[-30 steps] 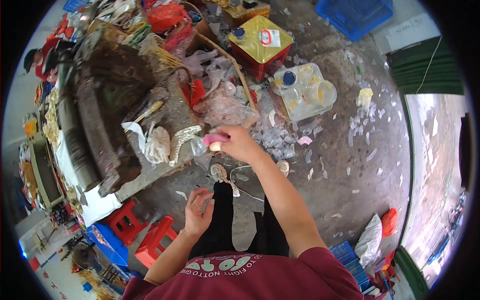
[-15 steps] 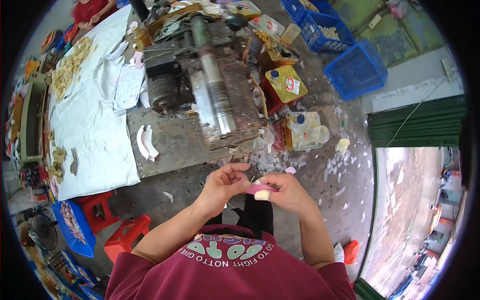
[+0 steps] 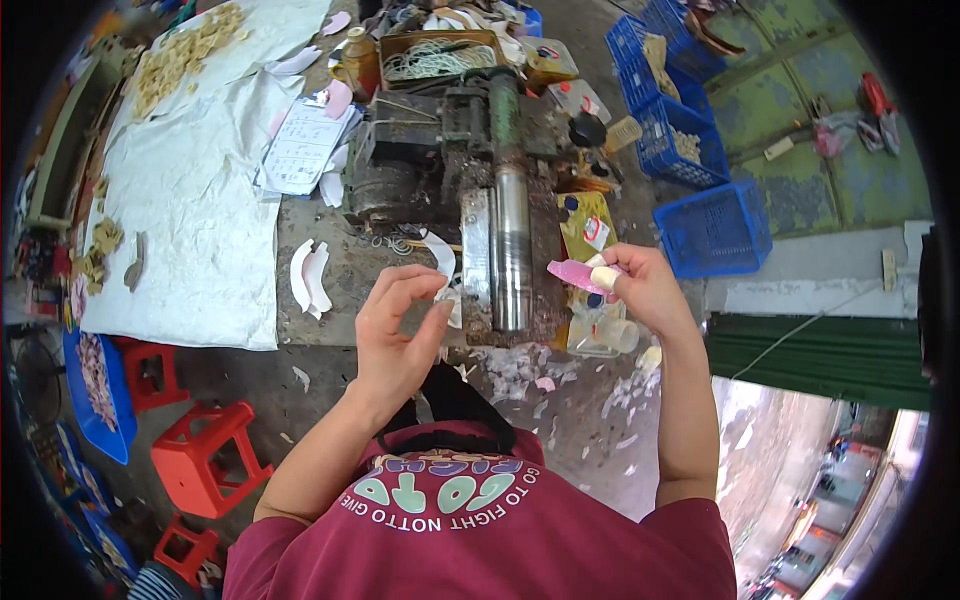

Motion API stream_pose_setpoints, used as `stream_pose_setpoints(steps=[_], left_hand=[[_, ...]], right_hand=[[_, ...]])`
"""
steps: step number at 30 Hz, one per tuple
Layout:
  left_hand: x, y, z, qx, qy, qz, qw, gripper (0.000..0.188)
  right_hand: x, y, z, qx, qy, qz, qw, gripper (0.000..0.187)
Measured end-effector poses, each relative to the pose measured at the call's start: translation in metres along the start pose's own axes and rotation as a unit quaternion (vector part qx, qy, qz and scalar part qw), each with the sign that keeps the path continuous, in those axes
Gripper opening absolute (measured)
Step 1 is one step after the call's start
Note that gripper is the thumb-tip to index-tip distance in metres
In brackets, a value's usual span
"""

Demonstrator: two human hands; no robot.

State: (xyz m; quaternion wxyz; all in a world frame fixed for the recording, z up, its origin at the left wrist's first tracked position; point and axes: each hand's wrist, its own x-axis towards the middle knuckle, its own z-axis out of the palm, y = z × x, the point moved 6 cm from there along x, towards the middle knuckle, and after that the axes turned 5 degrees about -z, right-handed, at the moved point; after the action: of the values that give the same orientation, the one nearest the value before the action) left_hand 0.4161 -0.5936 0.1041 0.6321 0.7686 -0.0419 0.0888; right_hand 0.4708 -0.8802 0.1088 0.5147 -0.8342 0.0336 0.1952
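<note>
My right hand (image 3: 648, 285), right of the frame's centre, pinches the flat, tapering pink strip (image 3: 572, 275) by one end between thumb and finger. That grip leaves most of its length free, its narrow tip pointing left toward the shiny cylindrical metal roller (image 3: 512, 250) mid-frame. The cream bands (image 3: 605, 277) at my fingertips look like wraps, probably there to guard the skin.

My left hand (image 3: 395, 325), left of centre, is loosely cupped, thumb and fingers apart. A thin curved white strip (image 3: 438, 250) lies just beyond it; pale material shows at my fingertips, and I cannot tell whether I touch it.

The roller sits on a heavy, dark, grimy metal machine (image 3: 400, 185), its end toward me, which seems to keep it within easy reach. Left of that, two curved white pieces (image 3: 310, 280) lie bare on the tabletop. The wide white cloth sheet (image 3: 200, 250) at the upper left bears heaped yellowish pieces (image 3: 185, 65), perhaps to keep them clean. Handwritten white papers (image 3: 300, 150) lie beside the cloth, a pink piece (image 3: 338, 98) at their top edge, possibly as a weight.
</note>
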Motion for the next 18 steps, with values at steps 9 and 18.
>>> stream_pose_setpoints(steps=[9,18], left_hand=[[0.019,-0.053,0.036,0.002,0.01,-0.114,0.993,0.021],[0.007,-0.119,-0.042,-0.195,0.2,-0.289,0.916,0.005]], right_hand=[[0.052,-0.023,0.026,-0.131,-0.064,-0.035,0.989,0.02],[0.017,0.054,-0.017,-0.052,-0.045,0.037,0.997,0.02]])
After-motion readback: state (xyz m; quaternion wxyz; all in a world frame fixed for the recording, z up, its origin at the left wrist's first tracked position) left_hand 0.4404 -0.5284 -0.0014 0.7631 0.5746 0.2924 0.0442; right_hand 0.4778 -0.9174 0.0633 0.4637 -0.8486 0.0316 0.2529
